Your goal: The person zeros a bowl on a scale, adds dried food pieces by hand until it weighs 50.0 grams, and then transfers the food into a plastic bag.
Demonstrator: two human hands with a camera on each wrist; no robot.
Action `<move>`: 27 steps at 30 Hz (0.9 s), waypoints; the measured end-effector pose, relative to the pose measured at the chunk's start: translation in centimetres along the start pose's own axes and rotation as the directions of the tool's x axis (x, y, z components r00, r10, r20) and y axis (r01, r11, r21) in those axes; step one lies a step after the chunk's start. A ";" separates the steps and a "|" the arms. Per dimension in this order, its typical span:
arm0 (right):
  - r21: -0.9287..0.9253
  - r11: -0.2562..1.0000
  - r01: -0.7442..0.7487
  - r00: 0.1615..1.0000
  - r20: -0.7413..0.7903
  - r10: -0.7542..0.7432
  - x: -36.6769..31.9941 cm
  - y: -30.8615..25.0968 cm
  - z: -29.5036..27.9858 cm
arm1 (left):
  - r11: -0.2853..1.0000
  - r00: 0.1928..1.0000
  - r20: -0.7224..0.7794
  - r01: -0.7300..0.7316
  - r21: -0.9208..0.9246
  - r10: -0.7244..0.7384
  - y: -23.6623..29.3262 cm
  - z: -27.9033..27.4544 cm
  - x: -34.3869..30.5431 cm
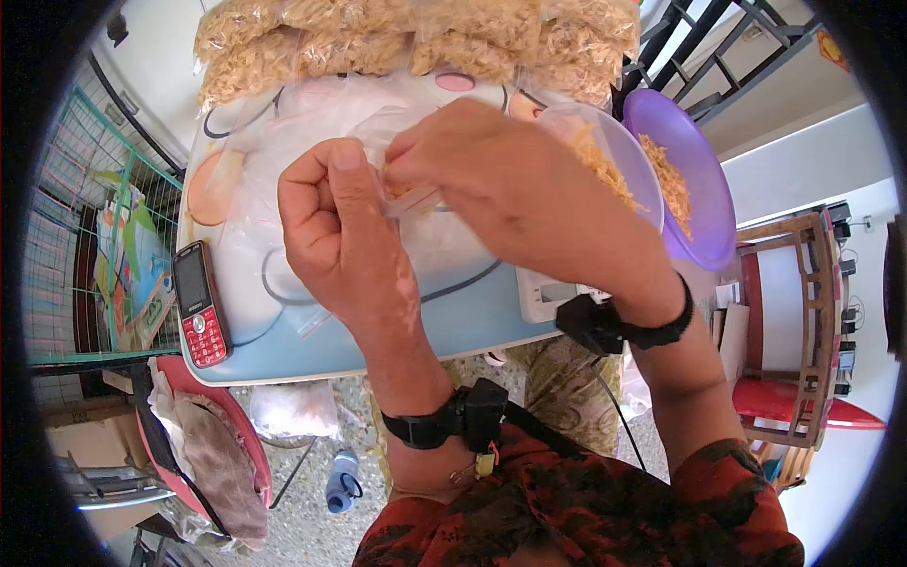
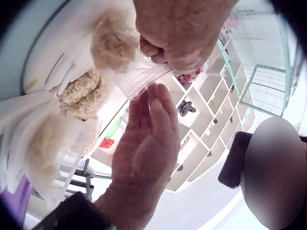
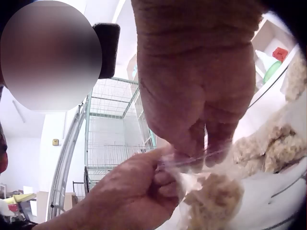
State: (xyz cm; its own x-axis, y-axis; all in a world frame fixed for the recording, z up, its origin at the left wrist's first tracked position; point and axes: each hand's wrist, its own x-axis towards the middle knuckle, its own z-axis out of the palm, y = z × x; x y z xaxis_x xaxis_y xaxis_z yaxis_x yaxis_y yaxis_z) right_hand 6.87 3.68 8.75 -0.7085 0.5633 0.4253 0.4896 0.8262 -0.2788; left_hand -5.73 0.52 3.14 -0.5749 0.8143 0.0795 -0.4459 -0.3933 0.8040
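Both hands are at the mouth of a clear zip bag (image 3: pixel 213 201) that holds pale yellow, shredded pieces. My left hand (image 1: pixel 345 222), fingers curled and thumb on top, grips one end of the bag's zip edge. The right hand (image 1: pixel 505 180) reaches across from the other side and pinches the same edge; in the head view it hides most of the bag. From the left wrist, the right hand (image 2: pixel 146 139) shows its palm, fingertips at the zip line. Clear plastic bags (image 1: pixel 274 189) lie spread on the table under the hands.
Filled bags (image 1: pixel 359 52) are stacked along the table's back. At right stand a translucent bowl (image 1: pixel 647 180) and a purple basin (image 1: pixel 723 194), both with yellow shreds. A red keypad phone (image 1: pixel 200 307) lies by the left edge. A white device (image 1: pixel 539 298) sits at the front edge.
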 end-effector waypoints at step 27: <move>-0.398 0.789 -0.467 0.772 0.251 0.584 -9.8 2.5 -8.0 | 0.996 0.996 -0.075 0.048 0.080 -0.042 -0.8 0.9 -0.2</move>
State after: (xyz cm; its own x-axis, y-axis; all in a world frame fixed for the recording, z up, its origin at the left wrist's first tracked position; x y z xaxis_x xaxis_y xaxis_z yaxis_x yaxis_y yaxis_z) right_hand 19.14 0.15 10.76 -0.3888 0.9200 -0.0503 0.9200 0.3846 -0.0757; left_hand -4.60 1.07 3.00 -0.6053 0.7960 0.0016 -0.4170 -0.3187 0.8512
